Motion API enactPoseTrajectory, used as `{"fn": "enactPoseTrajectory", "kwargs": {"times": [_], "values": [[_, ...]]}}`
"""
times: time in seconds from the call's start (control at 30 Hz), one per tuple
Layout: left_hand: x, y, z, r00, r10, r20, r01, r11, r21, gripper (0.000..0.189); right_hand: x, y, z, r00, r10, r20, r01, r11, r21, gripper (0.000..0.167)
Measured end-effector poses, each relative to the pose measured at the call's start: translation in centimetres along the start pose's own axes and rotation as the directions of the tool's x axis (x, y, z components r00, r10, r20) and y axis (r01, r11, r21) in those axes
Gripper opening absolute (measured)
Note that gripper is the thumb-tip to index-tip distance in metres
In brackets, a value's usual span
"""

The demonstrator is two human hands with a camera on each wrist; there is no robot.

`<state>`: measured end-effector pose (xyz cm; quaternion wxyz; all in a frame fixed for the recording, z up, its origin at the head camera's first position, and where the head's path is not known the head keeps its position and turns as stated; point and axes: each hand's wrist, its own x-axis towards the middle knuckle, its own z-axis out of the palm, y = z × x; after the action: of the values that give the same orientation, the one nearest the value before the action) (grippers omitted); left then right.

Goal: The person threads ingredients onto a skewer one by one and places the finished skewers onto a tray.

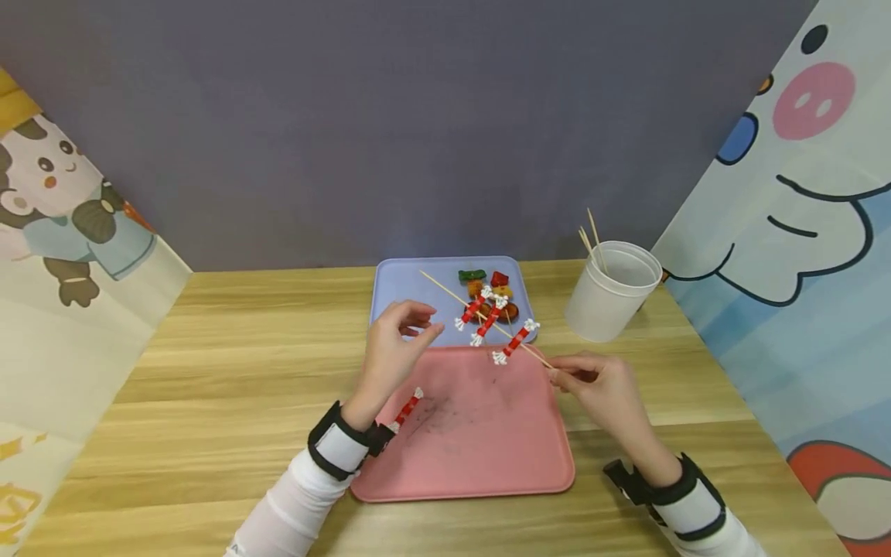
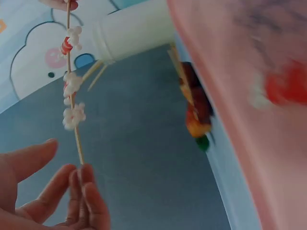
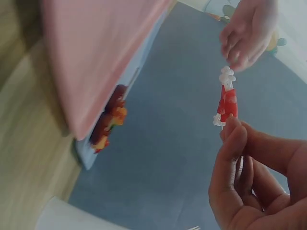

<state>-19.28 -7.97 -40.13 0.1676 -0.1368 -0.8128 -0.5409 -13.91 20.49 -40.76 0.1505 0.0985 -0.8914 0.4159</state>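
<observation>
My right hand (image 1: 604,391) pinches the lower end of a thin wooden skewer (image 1: 442,286) between thumb and fingertips. Threaded on the skewer are three red pieces with white frilled ends (image 1: 517,342), and its bare tip points up to the far left. Beside the tip hovers my left hand (image 1: 395,345), thumb and fingers apart; in the left wrist view its fingers (image 2: 96,206) overlap the skewer's end, and I cannot tell whether they touch it. Another red piece with white ends (image 1: 407,410) lies on the pink tray (image 1: 480,456), partly behind the left wrist.
Behind the pink tray a blue tray (image 1: 411,271) holds skewers of coloured food pieces (image 1: 475,288). A white bucket (image 1: 602,305) with several bare skewers (image 1: 595,236) stands at the back right. A grey wall rises behind the wooden table (image 1: 230,387).
</observation>
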Motion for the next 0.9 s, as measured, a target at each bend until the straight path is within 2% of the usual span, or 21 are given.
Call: {"fn": "enactPoseTrajectory", "kwargs": {"times": [0.13,0.33,0.57,0.8,0.9], "values": [[-0.9,-0.5,-1.0,0.999,-0.028,0.047,0.020,0.988,0.156,0.022,0.0,0.8,-0.2,1.000,0.014,-0.016,-0.015,0.999,-0.047,0.013],[-2.1,-1.3,-1.8,0.987,-0.093,0.134,0.048,0.950,0.310,0.027,-0.1,2.1,-0.4,0.999,0.049,-0.020,-0.050,0.998,-0.035,0.013],[-3.4,-2.0,-1.5,0.951,-0.181,0.251,0.045,0.884,0.466,0.028,-0.2,3.6,-0.9,0.996,0.077,-0.042,-0.079,0.996,-0.042,0.014],[-4.0,-2.2,-1.4,0.920,-0.196,0.340,-0.045,0.809,0.587,0.030,-0.3,4.3,-1.4,0.993,0.096,-0.070,-0.102,0.990,-0.096,0.013],[-4.3,-2.0,-1.5,0.901,-0.227,0.369,-0.060,0.777,0.626,0.029,-0.3,4.6,-1.6,0.991,0.106,-0.077,-0.113,0.990,-0.090,0.013]]}}
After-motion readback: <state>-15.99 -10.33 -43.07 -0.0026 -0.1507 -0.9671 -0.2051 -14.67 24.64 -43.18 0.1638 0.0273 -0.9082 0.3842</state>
